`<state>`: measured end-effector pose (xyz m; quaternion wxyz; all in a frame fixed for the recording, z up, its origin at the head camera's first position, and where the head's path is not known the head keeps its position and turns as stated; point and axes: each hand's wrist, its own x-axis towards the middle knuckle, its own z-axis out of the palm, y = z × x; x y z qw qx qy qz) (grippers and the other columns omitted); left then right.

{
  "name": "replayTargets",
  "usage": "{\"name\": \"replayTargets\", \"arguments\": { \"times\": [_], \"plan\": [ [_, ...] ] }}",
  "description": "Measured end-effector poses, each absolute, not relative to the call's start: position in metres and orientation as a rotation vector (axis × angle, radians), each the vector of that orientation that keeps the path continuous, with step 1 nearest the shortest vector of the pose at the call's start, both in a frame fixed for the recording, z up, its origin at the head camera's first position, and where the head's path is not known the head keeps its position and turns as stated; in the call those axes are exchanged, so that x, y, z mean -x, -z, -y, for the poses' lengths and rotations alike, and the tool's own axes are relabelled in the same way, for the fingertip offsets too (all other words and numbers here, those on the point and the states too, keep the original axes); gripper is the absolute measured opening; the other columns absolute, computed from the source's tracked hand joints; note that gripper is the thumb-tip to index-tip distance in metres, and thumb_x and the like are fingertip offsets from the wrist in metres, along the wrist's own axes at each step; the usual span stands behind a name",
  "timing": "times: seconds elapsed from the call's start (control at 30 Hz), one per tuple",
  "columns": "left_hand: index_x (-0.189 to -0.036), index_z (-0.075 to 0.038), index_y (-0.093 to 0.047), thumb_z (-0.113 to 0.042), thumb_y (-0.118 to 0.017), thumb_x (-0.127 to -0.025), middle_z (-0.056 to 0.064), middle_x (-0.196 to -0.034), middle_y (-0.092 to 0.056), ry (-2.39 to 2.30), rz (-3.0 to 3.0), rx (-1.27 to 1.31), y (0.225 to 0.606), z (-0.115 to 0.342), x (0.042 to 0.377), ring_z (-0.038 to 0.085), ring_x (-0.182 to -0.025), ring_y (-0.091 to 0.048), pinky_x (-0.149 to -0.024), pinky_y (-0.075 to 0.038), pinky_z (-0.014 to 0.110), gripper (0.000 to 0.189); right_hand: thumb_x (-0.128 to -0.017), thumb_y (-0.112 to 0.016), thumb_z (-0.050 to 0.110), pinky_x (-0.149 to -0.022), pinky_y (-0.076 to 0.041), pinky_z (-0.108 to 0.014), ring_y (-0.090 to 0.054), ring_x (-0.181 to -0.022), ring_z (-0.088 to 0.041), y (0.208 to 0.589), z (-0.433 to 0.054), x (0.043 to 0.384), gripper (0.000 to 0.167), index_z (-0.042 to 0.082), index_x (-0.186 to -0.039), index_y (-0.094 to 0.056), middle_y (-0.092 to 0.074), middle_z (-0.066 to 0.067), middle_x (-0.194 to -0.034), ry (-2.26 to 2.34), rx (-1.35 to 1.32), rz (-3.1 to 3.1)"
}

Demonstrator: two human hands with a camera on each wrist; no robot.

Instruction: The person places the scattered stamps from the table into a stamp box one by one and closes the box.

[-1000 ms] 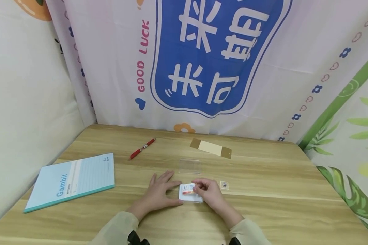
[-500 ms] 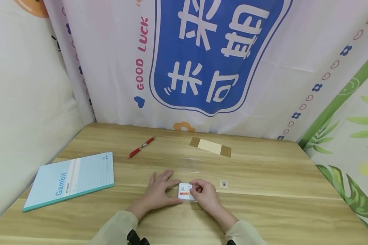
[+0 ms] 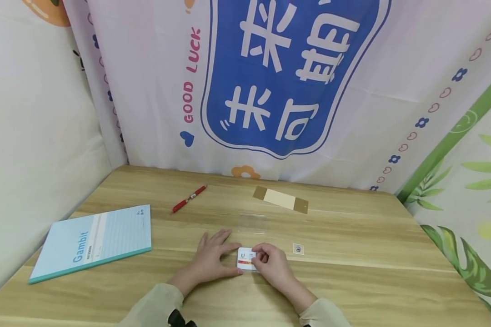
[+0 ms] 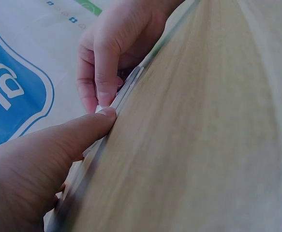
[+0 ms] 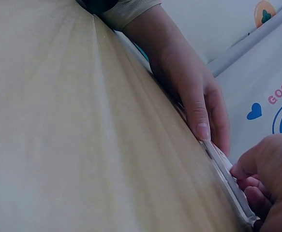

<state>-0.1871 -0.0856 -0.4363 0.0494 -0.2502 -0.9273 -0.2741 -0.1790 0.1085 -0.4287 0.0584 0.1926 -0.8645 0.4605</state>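
Note:
A small white square case (image 3: 241, 266) with rounded corners lies flat on the wooden table. A little printed paper card (image 3: 244, 259) with a red and orange stripe lies on its face. My left hand (image 3: 211, 258) spans the case's left side, thumb at the near corner and index finger at the far one; its other fingers stay spread on the table. With curled fingers and thumb my right hand (image 3: 272, 265) pinches the card's right part and covers the case's right side. In the right wrist view, the case (image 5: 223, 176) appears edge-on between both hands.
Beyond the hands lies a clear plastic plate (image 3: 252, 224). A stamp-like square (image 3: 298, 249) is to the right. Farther back are a brown-and-cream strip (image 3: 280, 199) and a red pen (image 3: 189, 200). A blue notebook (image 3: 94, 240) lies left; a printed curtain (image 3: 155, 91) hangs behind.
The printed card has shifted left and straightened over the white case. My right hand has moved slightly left with it. My left hand stays at the case's left side.

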Motion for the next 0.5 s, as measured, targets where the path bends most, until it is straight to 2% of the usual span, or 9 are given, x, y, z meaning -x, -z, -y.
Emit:
{"name": "replayTargets", "arguments": {
  "times": [0.5],
  "plan": [
    [-0.114,-0.018,-0.057,-0.059,-0.062,-0.064,0.016,-0.134,-0.031,0.843,2.794,0.778,0.4359,0.0863,0.1874,0.032,-0.124,-0.020,-0.094,0.000,0.058,0.065,-0.071,-0.063,-0.003,-0.051,-0.041,-0.018,-0.043,-0.059,-0.005,0.4286,-0.1092,0.1791,0.017,-0.003,-0.088,-0.062,-0.047,0.004,-0.067,-1.354,-0.593,2.637]
  ]
}}
